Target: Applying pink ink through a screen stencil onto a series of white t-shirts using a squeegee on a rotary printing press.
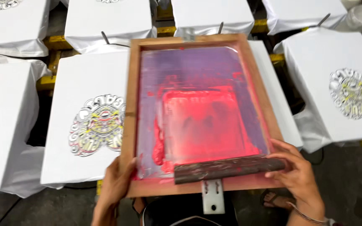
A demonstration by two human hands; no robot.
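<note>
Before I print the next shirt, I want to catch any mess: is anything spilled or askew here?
The wooden screen frame sits skewed across two white shirts, half covering one printed design. Red ink is heaped unevenly near the left hand; none shows on the shirts. The right hand grips the squeegee.

- My left hand (115, 184) grips the near left corner of the wooden screen frame (131, 117), fingers (126, 167) curled over its edge.
- My right hand (299, 175) holds the near right corner, fingertips touching the end of the squeegee (227, 168).
- The squeegee lies across the frame's near edge, between my two hands.
- Beyond my fingers, red ink (202, 125) spreads over the purple mesh (189, 67).
- Just left of my left fingers, a printed white shirt (76, 83) lies on its board.
- Well right of my right fingers lies another printed shirt (315, 75).
</note>
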